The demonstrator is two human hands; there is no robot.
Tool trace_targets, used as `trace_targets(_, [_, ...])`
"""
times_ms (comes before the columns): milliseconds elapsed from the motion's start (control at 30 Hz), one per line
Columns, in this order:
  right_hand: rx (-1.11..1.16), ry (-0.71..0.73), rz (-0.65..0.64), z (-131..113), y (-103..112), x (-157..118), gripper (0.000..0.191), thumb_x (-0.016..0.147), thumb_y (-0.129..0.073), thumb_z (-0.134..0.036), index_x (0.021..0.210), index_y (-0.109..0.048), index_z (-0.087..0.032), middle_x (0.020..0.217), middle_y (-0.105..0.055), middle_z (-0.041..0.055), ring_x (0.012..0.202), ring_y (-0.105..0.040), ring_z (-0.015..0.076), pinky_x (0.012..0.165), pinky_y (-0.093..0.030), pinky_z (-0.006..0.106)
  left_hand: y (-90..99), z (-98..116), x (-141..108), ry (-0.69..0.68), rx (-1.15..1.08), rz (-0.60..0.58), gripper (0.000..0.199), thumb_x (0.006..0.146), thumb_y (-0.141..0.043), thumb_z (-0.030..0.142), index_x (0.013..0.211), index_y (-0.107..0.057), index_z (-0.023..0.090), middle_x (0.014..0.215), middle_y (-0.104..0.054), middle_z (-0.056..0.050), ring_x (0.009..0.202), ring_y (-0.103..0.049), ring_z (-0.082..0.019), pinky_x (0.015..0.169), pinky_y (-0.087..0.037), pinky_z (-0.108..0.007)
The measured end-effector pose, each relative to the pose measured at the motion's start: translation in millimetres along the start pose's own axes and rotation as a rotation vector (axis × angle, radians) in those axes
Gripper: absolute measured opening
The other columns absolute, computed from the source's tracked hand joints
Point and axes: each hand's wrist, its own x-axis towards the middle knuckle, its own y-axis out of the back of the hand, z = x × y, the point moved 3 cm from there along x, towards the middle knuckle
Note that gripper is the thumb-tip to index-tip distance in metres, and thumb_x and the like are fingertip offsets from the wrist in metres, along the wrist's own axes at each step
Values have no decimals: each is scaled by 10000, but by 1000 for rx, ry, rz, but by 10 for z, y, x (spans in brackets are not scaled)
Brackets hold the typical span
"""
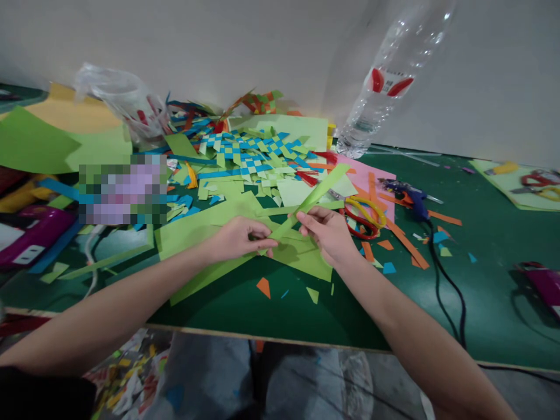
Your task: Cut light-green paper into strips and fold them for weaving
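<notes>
A light green paper strip (pixel 321 188) slants up to the right between my hands. My left hand (pixel 243 238) pinches its lower end between thumb and fingers. My right hand (pixel 324 229) is closed on the strip further up, near its middle. Another green strip (pixel 277 210) lies crosswise behind it and passes by my right fingers. Beneath both hands are green paper sheets (pixel 210 230) on the dark green table. Beyond them is a pile of woven blue and green paper pieces (pixel 249 151).
Scissors with yellow and red handles (pixel 365 213) lie right of my right hand. A glue gun (pixel 415 201) with a black cord, a plastic bottle (pixel 385 84) and a plastic cup (pixel 133 111) stand or lie further out. Paper scraps (pixel 263 287) dot the table (pixel 280 321).
</notes>
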Motion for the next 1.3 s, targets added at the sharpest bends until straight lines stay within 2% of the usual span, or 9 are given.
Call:
trace_targets(67, [14,26,15,-10,-1,2,251,590,-895,-360,669,-708,-213,771,-765,23,472,-497,68,508,-450,262,-3,-3,2,10,-1,-5,323,895,-632,391,691,-719,156,618,-695,-2,522,-566,-73,479,-375,-163])
trace_targets(200, [35,51,84,0,-2,-5,272,553,-912,-326,625,-672,-219,656,-733,-10,446,-487,66,484,-441,255,-5,-14,3,15,-17,5,291,889,-642,370,705,-707,154,658,-726,-11,543,-600,-77,501,-411,-163])
trace_targets(500, [0,103,138,4,-6,-27,241,583,-893,-301,619,-674,-208,623,-709,-19,444,-463,55,471,-417,242,-43,-31,9,17,-43,-12,273,899,-630,336,690,-631,160,727,-759,-14,566,-645,-85,529,-465,-162])
trace_targets(833, [-22,148,217,-31,-27,-63,252,543,-895,-302,643,-679,-218,566,-654,-43,437,-456,69,449,-419,257,-25,-5,16,6,-28,4,280,907,-620,349,703,-649,161,732,-759,-17,571,-649,-85,555,-479,-170])
trace_targets(1067, [1,141,224,-29,-21,-71,246,570,-891,-304,644,-669,-227,603,-675,-35,446,-463,75,467,-419,272,-29,-24,12,-13,-31,-28,300,929,-589,367,702,-570,172,731,-758,-10,568,-653,-83,550,-481,-177])
trace_targets(1200, [39,140,176,-85,49,-17,248,635,-863,-338,605,-650,-215,708,-735,2,460,-464,66,516,-447,276,-40,-65,-10,-26,-32,-70,374,928,-580,380,641,-443,184,692,-747,-13,557,-649,-84,530,-464,-175])
trace_targets(1300, [3,170,180,-125,111,20,228,673,-842,-358,619,-669,-219,742,-746,8,474,-465,68,537,-457,279,-39,-79,-21,-27,-18,-66,388,930,-568,407,647,-421,187,702,-749,-15,559,-644,-86,520,-455,-177])
